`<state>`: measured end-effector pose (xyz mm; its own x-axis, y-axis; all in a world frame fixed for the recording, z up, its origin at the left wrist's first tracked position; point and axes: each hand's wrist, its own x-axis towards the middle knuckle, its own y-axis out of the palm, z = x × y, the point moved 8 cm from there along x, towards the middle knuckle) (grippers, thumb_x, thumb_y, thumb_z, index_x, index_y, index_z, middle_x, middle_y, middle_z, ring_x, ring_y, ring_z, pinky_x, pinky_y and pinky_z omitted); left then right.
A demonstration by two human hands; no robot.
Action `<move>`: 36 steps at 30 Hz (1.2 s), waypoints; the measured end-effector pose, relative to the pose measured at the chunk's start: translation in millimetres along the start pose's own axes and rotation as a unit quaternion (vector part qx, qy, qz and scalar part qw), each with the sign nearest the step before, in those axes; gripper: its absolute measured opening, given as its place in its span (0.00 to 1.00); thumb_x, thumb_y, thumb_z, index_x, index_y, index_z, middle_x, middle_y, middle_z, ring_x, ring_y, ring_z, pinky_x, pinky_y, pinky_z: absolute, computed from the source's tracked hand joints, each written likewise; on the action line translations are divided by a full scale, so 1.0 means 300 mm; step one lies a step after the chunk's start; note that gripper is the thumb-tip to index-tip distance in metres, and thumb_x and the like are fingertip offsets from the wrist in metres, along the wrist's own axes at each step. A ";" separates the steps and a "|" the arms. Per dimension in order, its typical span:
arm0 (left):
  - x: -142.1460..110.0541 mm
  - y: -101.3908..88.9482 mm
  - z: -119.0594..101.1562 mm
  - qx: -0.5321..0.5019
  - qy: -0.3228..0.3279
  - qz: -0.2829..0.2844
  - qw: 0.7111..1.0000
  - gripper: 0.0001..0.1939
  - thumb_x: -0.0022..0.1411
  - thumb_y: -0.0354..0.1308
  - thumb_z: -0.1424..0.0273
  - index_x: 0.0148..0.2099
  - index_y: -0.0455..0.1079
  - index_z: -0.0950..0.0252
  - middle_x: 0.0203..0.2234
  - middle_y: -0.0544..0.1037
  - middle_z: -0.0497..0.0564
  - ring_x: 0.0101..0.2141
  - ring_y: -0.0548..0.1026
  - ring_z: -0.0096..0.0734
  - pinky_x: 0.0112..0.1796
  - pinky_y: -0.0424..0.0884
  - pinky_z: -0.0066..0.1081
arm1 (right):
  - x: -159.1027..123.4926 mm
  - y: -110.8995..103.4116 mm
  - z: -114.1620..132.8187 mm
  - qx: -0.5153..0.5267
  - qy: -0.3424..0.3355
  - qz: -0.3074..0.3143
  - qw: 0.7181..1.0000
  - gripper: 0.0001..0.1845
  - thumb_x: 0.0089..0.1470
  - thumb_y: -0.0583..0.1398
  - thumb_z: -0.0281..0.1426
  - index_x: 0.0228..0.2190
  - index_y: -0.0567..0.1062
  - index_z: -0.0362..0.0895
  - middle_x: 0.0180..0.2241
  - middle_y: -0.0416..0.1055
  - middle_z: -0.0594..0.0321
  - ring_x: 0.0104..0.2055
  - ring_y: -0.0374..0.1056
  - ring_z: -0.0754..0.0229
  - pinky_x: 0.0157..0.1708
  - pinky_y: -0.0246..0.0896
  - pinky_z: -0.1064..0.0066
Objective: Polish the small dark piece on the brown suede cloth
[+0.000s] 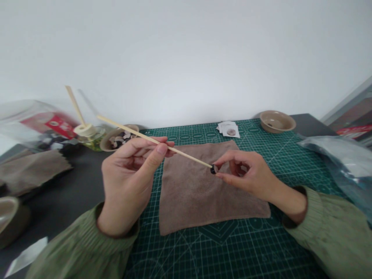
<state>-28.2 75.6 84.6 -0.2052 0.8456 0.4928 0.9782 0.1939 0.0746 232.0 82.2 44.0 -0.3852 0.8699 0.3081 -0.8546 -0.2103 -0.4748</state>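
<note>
A thin pale wooden stick (133, 132) slants down to the right, pinched between the thumb and fingers of my left hand (130, 174). Its lower tip touches a small dark round piece (213, 169), which my right hand (244, 170) grips between thumb and forefinger. The fingertips partly cover this piece, so its exact kind does not show. Both hands are held above a brown cloth (197, 197) spread on a green cutting mat (180, 255).
Small pictured cards (231, 130) lie at the back. A brown bowl (277, 122) stands back right, near a clear plastic bag (337, 155). On the left are a bowl of small pieces (106, 144), a glass bottle (97, 141), a folded cloth (31, 170) and another bowl (19, 221).
</note>
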 end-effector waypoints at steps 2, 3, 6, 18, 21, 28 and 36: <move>-0.001 -0.002 0.000 0.002 0.001 -0.001 1.000 0.04 0.65 0.74 0.67 0.42 0.85 0.57 0.35 0.86 0.48 0.39 0.87 0.38 0.47 0.85 0.37 | 0.000 0.001 0.000 0.003 -0.002 0.001 1.000 0.13 0.60 0.73 0.39 0.44 0.87 0.48 0.26 0.74 0.68 0.24 0.59 0.67 0.23 0.50 0.71; -0.001 0.000 0.001 0.004 -0.002 0.003 1.000 0.04 0.65 0.74 0.67 0.42 0.85 0.57 0.35 0.86 0.49 0.38 0.87 0.37 0.47 0.85 0.37 | 0.000 0.002 0.000 0.004 -0.002 0.000 1.000 0.12 0.60 0.73 0.39 0.44 0.87 0.48 0.26 0.74 0.69 0.24 0.58 0.67 0.23 0.50 0.71; 0.000 0.002 0.001 -0.002 -0.008 0.008 1.000 0.04 0.66 0.74 0.67 0.43 0.85 0.58 0.36 0.86 0.50 0.38 0.86 0.36 0.46 0.85 0.35 | 0.000 0.004 0.001 0.003 -0.006 0.003 1.000 0.12 0.60 0.73 0.38 0.43 0.86 0.48 0.26 0.74 0.69 0.23 0.58 0.68 0.23 0.50 0.71; -0.005 0.006 -0.001 -0.005 0.003 0.026 1.000 0.04 0.67 0.74 0.69 0.44 0.85 0.60 0.37 0.87 0.50 0.40 0.87 0.34 0.46 0.83 0.31 | -0.002 0.003 0.002 0.006 -0.010 0.003 1.000 0.11 0.60 0.73 0.38 0.43 0.86 0.48 0.26 0.74 0.70 0.24 0.58 0.68 0.24 0.50 0.71; -0.004 0.007 -0.004 -0.002 0.002 0.026 1.000 0.03 0.68 0.73 0.70 0.44 0.85 0.60 0.36 0.87 0.49 0.40 0.86 0.34 0.47 0.83 0.31 | -0.001 0.003 0.002 0.006 -0.011 0.003 1.000 0.11 0.60 0.73 0.37 0.43 0.86 0.49 0.27 0.74 0.70 0.24 0.58 0.69 0.24 0.50 0.71; -0.003 0.000 -0.003 -0.014 -0.014 0.030 0.999 0.05 0.67 0.74 0.69 0.45 0.85 0.60 0.36 0.87 0.48 0.38 0.86 0.31 0.45 0.83 0.29 | 0.000 0.003 -0.004 0.002 -0.002 -0.001 1.000 0.12 0.59 0.74 0.38 0.43 0.86 0.48 0.25 0.73 0.70 0.24 0.57 0.68 0.24 0.49 0.71; -0.010 -0.007 -0.014 -0.036 -0.007 0.024 0.999 0.06 0.64 0.76 0.69 0.43 0.86 0.60 0.37 0.88 0.49 0.38 0.87 0.31 0.47 0.83 0.30 | -0.001 0.001 -0.027 0.023 0.042 -0.005 0.999 0.16 0.60 0.73 0.45 0.43 0.87 0.47 0.21 0.67 0.70 0.23 0.56 0.67 0.23 0.48 0.71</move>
<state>-29.4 70.6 86.7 -0.1575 0.8602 0.4850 0.9867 0.1170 0.1129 234.7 85.4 37.1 -0.3474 0.9062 0.2410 -0.8741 -0.2200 -0.4330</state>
